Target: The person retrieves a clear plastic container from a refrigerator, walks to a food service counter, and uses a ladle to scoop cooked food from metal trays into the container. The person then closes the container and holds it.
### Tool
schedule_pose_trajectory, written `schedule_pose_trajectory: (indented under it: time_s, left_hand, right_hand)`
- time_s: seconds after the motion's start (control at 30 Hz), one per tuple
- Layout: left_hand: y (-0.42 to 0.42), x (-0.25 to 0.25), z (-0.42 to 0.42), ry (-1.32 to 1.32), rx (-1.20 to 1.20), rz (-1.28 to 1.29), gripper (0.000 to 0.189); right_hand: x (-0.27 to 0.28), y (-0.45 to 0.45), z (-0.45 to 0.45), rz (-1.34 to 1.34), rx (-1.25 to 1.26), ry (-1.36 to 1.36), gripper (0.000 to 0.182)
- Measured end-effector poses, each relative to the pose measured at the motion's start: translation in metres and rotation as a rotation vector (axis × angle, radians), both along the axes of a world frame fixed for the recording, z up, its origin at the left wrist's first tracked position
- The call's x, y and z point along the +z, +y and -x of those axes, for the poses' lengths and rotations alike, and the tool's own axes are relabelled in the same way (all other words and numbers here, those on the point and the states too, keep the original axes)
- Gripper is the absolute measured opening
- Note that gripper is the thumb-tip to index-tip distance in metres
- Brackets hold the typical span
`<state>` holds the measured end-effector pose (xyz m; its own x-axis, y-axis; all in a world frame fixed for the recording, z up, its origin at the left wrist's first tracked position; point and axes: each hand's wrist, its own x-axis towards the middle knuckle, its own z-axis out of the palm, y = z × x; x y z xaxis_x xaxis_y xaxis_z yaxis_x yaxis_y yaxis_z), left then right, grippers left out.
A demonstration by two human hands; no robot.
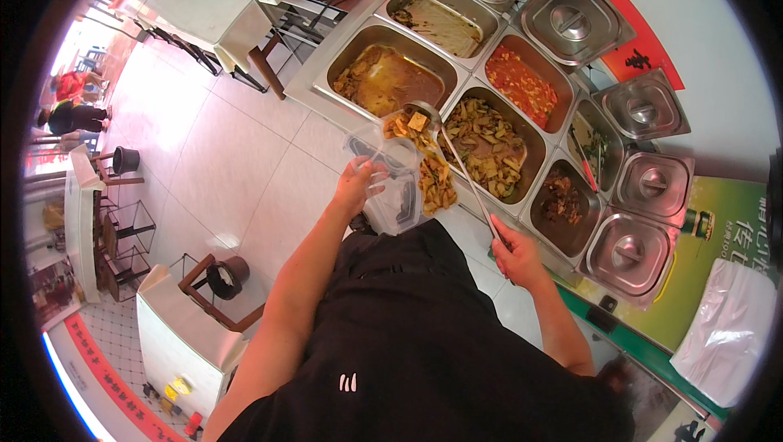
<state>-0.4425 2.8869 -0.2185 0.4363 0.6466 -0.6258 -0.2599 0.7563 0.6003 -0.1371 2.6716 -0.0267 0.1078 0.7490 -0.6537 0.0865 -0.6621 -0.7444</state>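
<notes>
My left hand (361, 184) holds a transparent plastic takeaway container (391, 200) in front of my waist. Stir-fried food (437, 185) lies along its right side, and the left part shows bare plastic. My right hand (517, 253) grips the long handle of a metal ladle (466, 174). The ladle's bowl is at the far end of the container, beside a cube of what looks like tofu (418, 121). Whether the cube rests in the bowl or the container, I cannot tell. Just right of the container sits a steel pan of cooked vegetables (533, 182).
More steel food pans fill the counter, including one with brown broth (394, 84) and one with a red dish (520, 84). Steel lids (572, 23) line its far side. Red-handled tongs (588, 167) lie in a pan. White plastic bags (725, 332) are at right; tables and stools stand left.
</notes>
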Motion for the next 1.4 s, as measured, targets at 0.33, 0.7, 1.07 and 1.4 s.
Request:
schedule_pose_trajectory:
  time_s: [0.33, 0.7, 1.07, 1.4]
  left_hand:
    - [0.002, 0.005, 0.000, 0.002, -0.015, 0.010, 0.054]
    - [0.001, 0.004, 0.000, 0.011, -0.015, 0.005, 0.055]
    - [0.002, 0.006, -0.001, -0.009, 0.000, 0.017, 0.045]
    - [0.003, 0.007, -0.001, -0.002, -0.005, 0.015, 0.050]
  right_hand:
    - [-0.008, 0.003, -0.009, 0.070, -0.280, 0.374, 0.053]
    - [-0.018, -0.004, 0.006, -0.095, -0.060, -0.004, 0.053]
    - [-0.019, 0.000, 0.004, -0.150, 0.005, -0.111, 0.053]
    - [-0.014, 0.006, 0.006, -0.352, 0.247, -0.472, 0.053]
